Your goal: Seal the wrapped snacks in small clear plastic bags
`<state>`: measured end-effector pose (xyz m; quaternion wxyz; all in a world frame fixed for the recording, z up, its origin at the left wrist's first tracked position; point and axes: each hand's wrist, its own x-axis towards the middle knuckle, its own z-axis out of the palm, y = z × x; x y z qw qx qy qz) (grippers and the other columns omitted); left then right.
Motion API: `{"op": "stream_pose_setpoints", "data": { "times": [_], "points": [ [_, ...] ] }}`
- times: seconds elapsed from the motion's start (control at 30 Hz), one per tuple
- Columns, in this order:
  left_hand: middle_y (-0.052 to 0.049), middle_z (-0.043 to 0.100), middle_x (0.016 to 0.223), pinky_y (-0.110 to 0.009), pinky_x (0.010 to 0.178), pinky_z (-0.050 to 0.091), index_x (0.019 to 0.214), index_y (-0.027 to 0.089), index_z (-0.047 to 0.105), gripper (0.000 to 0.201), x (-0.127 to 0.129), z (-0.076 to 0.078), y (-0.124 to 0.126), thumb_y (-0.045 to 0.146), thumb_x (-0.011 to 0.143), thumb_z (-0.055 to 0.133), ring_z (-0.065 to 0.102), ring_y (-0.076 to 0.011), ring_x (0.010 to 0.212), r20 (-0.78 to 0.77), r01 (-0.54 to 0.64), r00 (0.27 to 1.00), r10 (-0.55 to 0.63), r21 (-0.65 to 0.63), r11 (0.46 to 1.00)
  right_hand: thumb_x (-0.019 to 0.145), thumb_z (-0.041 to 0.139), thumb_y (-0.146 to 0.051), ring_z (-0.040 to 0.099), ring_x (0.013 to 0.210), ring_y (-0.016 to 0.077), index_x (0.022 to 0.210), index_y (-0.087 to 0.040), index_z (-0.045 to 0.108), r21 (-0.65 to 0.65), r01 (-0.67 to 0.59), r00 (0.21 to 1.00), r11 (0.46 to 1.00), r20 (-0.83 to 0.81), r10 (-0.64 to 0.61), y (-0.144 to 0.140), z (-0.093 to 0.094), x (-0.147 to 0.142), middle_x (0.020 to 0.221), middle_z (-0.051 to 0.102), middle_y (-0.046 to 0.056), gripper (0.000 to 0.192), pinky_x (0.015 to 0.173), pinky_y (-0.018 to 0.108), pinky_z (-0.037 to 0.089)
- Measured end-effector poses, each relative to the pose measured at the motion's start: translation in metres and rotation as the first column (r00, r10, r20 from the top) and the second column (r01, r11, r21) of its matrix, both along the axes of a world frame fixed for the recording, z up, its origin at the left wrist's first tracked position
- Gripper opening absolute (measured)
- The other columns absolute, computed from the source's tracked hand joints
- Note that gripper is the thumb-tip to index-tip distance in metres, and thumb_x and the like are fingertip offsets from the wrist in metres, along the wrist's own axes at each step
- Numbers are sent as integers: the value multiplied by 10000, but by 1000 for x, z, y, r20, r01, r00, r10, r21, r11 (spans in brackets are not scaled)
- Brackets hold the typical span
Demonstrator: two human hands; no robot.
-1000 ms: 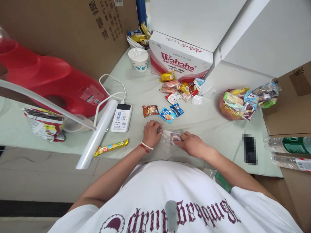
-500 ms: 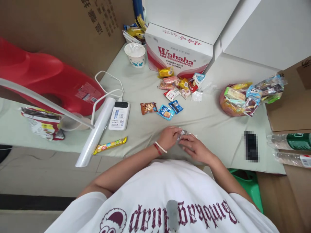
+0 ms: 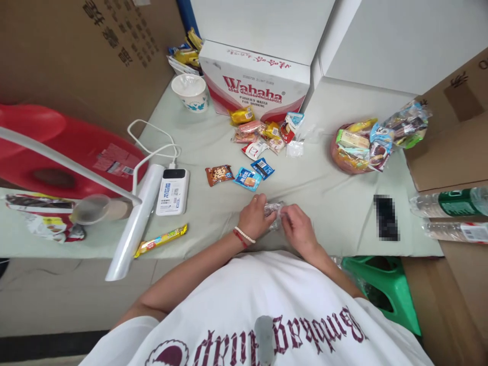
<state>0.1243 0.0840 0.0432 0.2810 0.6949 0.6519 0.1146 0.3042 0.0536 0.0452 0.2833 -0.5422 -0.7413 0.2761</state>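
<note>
Currently holding small crinkled clear-plastic packet (image 3: 273, 207), lower centre of frame: clasping left part with left hand (image 3: 255, 216) in nearly closed grip, pinching right end with right hand (image 3: 299, 226) in fingertip-tight grip. Could rip abruptly from pulling too hard, maybe spilling onto pale-green cloth-covered surface (image 3: 339, 208); could slip from slick plastic. Can't make out inside.

From the wearer's head, the cloth-covered table (image 3: 343, 218) is viewed near, forward and down past the white T-shirt (image 3: 229, 284).
</note>
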Motion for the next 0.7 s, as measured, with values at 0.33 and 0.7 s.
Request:
{"op": "stream_pose_setpoints", "data": {
  "times": [0.33, 0.7],
  "points": [
    [-81, 688, 1100, -428, 936, 551, 1088, 214, 574, 260, -7, 24, -4, 364, 878, 596, 681, -248, 1046, 723, 30, 678, 133, -208, 978, 989, 563, -307, 573, 1289, 298, 1414, -226, 571, 64, -27, 998, 998, -58, 31, 5, -14, -11, 1398, 615, 165, 433, 1109, 526, 494],
    [-66, 707, 1028, -383, 868, 562, 1017, 205, 612, 387, -62, 3, -30, 514, 814, 728, 716, -249, 1006, 754, -76, 573, 323, -343, 936, 1038, 435, -339, 652, 825, 139, 1512, -107, 402, 279, 735, 678, 617, -294, -674, 204, 64, 216, 1190, 672, 187, 528, 716, 316, 527]
  ]
}}
